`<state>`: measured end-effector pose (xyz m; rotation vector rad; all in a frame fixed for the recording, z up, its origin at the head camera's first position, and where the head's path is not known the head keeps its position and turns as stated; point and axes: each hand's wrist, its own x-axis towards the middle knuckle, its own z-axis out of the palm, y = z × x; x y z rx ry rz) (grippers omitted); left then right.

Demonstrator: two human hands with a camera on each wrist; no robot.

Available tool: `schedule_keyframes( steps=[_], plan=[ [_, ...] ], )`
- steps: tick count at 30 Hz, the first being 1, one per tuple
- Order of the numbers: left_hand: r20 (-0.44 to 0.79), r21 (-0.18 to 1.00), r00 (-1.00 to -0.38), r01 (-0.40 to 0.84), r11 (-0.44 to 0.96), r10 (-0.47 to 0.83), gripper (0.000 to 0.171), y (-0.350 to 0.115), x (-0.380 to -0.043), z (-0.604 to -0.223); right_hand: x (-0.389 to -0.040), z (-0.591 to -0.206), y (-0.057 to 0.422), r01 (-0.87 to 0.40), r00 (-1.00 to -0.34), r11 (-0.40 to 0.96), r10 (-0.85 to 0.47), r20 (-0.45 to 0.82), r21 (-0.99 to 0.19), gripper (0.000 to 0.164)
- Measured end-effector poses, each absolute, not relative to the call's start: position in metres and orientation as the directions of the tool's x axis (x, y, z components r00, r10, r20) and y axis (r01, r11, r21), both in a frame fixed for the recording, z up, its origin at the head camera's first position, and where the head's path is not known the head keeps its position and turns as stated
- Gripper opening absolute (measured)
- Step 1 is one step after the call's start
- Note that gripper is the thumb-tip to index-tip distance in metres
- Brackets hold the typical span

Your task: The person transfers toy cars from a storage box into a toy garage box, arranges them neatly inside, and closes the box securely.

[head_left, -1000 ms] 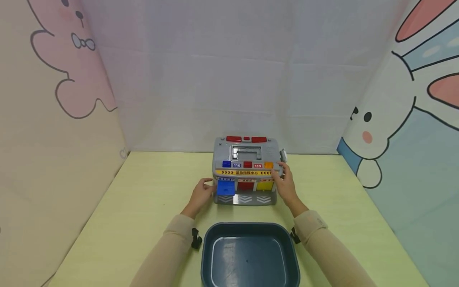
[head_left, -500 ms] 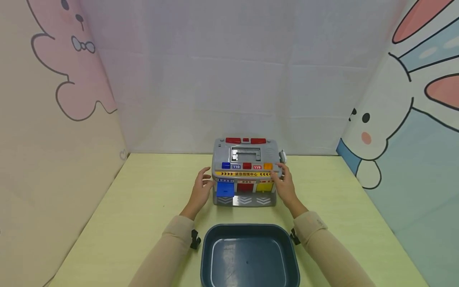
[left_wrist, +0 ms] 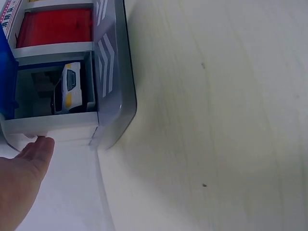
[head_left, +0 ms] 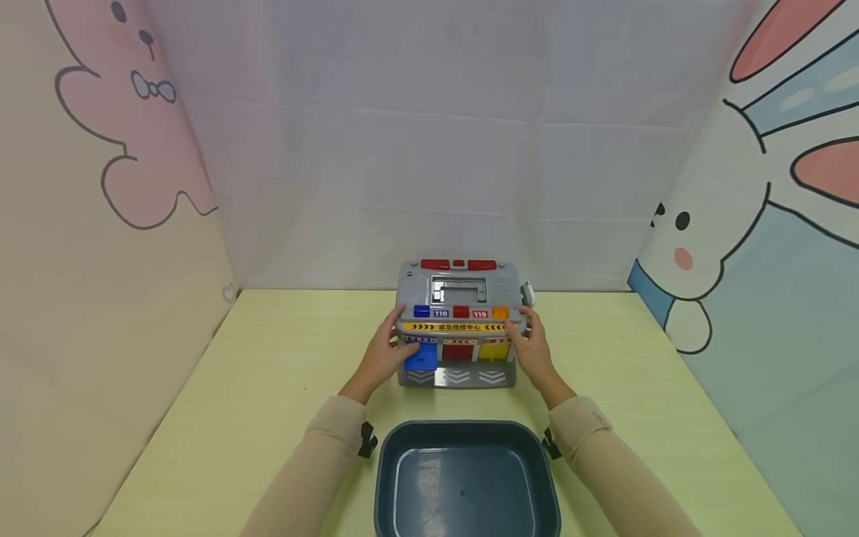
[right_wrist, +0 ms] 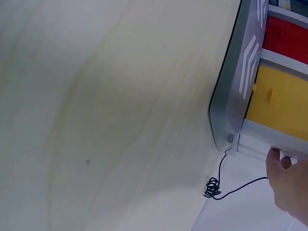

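Observation:
A grey toy garage (head_left: 414, 289) with red lights and coloured buttons stands at the table's far side. My left hand (head_left: 379, 359) holds its left edge, the thumb by the raised blue door (head_left: 421, 359) and the fingers at the roof corner. My right hand (head_left: 535, 355) grips the right edge, thumb at the front. In the left wrist view, a white and yellow toy car (left_wrist: 72, 87) sits inside the bay under the blue door. Beside that bay, the red door (left_wrist: 57, 26) is down, and so is the yellow door (right_wrist: 281, 101).
A dark blue tray (head_left: 463, 427) lies between my forearms, in front of the garage. A coiled black cord (right_wrist: 211, 187) lies by the garage's right side. Walls with cartoon animals flank the pale yellow table (head_left: 288, 373), and a white sheet (head_left: 376, 149) hangs behind.
My left hand has lifted from low on the garage's left side to its upper left corner, and its thumb has come over the front. The right hand keeps its place.

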<state>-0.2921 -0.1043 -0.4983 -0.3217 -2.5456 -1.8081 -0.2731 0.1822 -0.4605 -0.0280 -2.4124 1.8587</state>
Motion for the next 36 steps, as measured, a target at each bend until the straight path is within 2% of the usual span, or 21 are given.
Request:
schedule_keyframes(
  steps=[9, 18, 27, 36],
  plan=[
    [0.116, 0.870, -0.968, 0.207, 0.448, 0.223, 0.090, -0.102, -0.297, -0.489, -0.292, -0.486, 0.192, -0.042, -0.995, 0.245, 0.077, 0.063, -0.969, 0.051],
    [0.113, 0.803, -0.972, 0.211, 0.558, 0.205, 0.095, -0.100, -0.305, -0.494, -0.295, -0.495, 0.193, -0.089, -0.990, 0.285, 0.084, 0.117, -0.954, 0.049],
    [0.153, 0.722, -0.979, 0.202, 0.662, 0.132, 0.087, -0.095, -0.305, -0.500, -0.288, -0.482, 0.192, -0.039, -0.998, 0.244, 0.037, 0.050, -0.969, 0.053],
    [0.185, 0.691, -0.977, 0.206, 0.693, 0.106, 0.086, -0.092, -0.306, -0.500, -0.272, -0.456, 0.185, -0.048, -0.998, 0.309, 0.031, 0.060, -0.950, 0.049]
  ],
)
